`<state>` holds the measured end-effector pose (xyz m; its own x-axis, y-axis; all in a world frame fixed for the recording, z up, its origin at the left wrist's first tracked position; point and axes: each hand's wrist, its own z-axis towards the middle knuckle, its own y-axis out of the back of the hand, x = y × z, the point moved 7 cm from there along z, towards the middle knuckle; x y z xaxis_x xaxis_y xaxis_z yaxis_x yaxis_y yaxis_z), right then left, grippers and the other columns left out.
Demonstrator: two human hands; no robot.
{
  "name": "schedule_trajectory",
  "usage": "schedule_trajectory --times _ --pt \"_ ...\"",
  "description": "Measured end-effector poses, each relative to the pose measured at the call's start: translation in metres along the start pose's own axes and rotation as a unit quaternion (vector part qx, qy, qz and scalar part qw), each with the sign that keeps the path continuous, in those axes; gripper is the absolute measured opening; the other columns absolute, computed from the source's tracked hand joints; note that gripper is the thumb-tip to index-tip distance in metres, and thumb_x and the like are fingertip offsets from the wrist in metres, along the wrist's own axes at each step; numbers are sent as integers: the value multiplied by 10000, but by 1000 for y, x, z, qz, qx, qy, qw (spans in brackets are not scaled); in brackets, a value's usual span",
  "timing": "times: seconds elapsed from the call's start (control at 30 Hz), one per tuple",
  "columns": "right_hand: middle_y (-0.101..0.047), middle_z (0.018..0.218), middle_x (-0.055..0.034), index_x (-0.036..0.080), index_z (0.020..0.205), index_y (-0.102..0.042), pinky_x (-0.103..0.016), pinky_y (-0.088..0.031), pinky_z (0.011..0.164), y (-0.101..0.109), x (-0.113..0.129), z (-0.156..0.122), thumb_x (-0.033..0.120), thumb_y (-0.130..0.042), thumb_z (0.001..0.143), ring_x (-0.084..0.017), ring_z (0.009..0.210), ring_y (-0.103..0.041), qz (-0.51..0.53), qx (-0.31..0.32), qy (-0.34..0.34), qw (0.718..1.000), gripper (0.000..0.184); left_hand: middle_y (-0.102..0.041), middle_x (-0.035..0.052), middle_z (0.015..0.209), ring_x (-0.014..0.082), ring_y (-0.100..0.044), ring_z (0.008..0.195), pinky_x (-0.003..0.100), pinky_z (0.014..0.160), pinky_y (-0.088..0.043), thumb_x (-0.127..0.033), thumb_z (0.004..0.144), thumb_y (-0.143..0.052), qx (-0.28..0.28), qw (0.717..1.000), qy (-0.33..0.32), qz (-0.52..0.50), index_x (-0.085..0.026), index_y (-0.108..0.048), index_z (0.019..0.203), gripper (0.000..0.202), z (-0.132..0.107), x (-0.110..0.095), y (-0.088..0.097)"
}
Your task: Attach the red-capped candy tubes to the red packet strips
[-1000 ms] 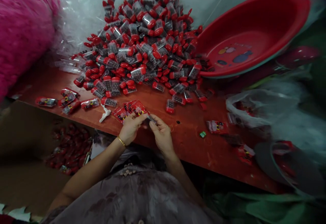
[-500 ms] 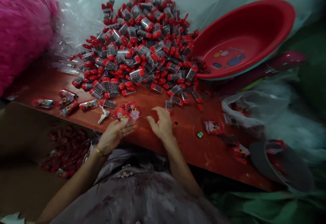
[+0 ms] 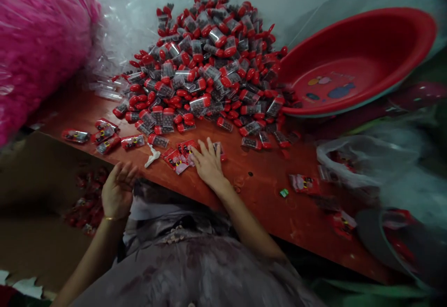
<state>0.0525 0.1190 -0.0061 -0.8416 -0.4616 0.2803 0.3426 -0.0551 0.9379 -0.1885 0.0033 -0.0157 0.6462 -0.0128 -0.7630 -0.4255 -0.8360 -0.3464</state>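
My right hand (image 3: 208, 163) lies palm down on the table with its fingers spread, touching the edge of several red printed packets (image 3: 179, 154). A small clear case with a red end (image 3: 220, 150) shows just beyond its fingers. My left hand (image 3: 118, 191) hangs off the table's front edge, palm turned up and fingers apart, with nothing in it. Below it, a brown carton holds many red packets (image 3: 84, 204). A heap of small clear cases with red caps and dark contents (image 3: 206, 74) rises behind both hands.
A red basin (image 3: 370, 60) leans at the heap's right. A big pink-filled bag (image 3: 42, 41) stands at left. Filled packets (image 3: 104, 134) and a white scrap (image 3: 152, 156) lie left. At right are a clear plastic bag (image 3: 366, 162), loose packets (image 3: 304, 184) and a grey container (image 3: 370, 237).
My left hand has moved left, away from the red packets and past the table edge. My right hand has come down against those packets. The view has shifted slightly.
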Motion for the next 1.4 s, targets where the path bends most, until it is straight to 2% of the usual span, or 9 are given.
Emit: schedule_trajectory --times 0.1,0.23,0.4,0.5,0.57,0.77,0.93,1.17,1.4 --pt "-599 1267 -40 277 1169 -633 -589 -134 1088 -5 1 1 316 -437 932 -295 1325 -324 29 -13 -2 999 310 -711 30 801 152 -669 707 287 735 -518 -253 793 -598 92 981 -138 96 -193 -650 832 88 -17 3 -32" --pt "-617 1247 -30 300 1102 -669 -603 -140 1077 5 -2 -5 301 -498 905 -287 1295 -375 39 -70 -11 997 261 -724 79 912 196 -662 825 315 804 -498 -355 745 -652 240 883 -248 318 -167 -693 929 266 -40 22 -84" --pt "-638 1221 -19 299 1019 -702 -607 -143 1075 19 0 -14 264 -517 895 -281 1260 -428 42 -117 4 992 225 -730 84 909 200 -653 753 281 680 -467 -455 794 -571 293 759 -303 496 -170 -668 1088 421 -46 38 -133" --pt "-654 1194 -6 304 981 -710 -591 -156 1082 23 1 -16 238 -509 896 -271 1245 -450 62 -134 11 989 229 -735 77 832 202 -641 713 277 645 -437 -431 794 -570 297 720 -317 541 -192 -720 974 335 -40 44 -151" --pt "-657 1187 -17 293 994 -705 -569 -179 1088 27 -1 -17 255 -515 892 -264 1232 -467 89 -153 3 984 219 -733 67 793 190 -635 701 270 649 -430 -372 791 -570 301 742 -307 514 -191 -738 865 258 -34 48 -156" --pt "-664 1104 -111 174 1199 -581 -390 -446 929 34 -18 -18 383 -550 845 -223 1029 -591 329 -188 -126 917 412 -701 34 702 128 -580 603 228 578 -422 -363 704 -643 286 892 -215 277 -149 -715 759 232 -26 51 -154" --pt "-615 662 -3 176 728 -632 -248 -459 599 25 -10 -14 392 -507 843 -138 618 -552 505 -115 -163 840 275 -636 -11 602 79 -491 500 201 493 -385 -392 621 -721 288 928 -138 193 -147 -686 705 262 -45 54 -155" --pt "-537 582 7 189 660 -569 -245 -404 558 27 -5 -24 329 -447 886 -133 564 -493 364 -131 -131 913 292 -571 -18 482 64 -456 401 170 356 -305 -458 486 -798 322 913 41 248 -111 -665 683 420 -53 76 -142" --pt "-658 1084 -84 188 1093 -629 -358 -432 932 49 -27 -13 201 -426 880 -202 1027 -564 281 -74 -5 957 295 -580 -33 499 46 -497 408 144 392 -394 -401 397 -853 259 938 91 209 -131 -577 577 426 -39 70 -136"
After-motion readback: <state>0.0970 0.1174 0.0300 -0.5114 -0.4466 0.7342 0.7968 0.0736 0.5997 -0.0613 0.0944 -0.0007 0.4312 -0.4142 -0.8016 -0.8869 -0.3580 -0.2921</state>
